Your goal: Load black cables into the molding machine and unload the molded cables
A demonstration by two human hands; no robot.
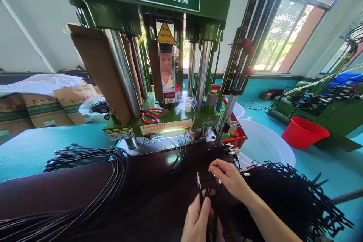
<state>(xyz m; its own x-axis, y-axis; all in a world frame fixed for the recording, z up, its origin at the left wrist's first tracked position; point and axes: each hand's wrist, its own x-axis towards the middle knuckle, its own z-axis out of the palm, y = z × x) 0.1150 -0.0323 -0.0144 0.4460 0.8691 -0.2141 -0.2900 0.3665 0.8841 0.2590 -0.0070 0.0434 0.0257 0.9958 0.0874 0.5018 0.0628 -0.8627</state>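
My left hand [198, 215] is closed around a black cable, low in the middle of the view. The bare metal connector [198, 180] at that cable's end points up above my fingers. Just to the right and higher, my right hand [231, 179] is pinched, thumb against fingers. What lies between its fingertips is too small and dark to make out; a little shiny bit shows beneath them. Several thin black cables [179, 155] run from the green press [170, 130] down onto the dark tabletop [153, 196].
A large bundle of black cables [117, 166] curves over the table's left side. More cables with white plugs [232, 150] lie behind my right hand. Dark branching pieces [300, 193] heap up at right. Red-handled scissors [153, 114] rest on the press; a red tub [304, 132] stands beyond.
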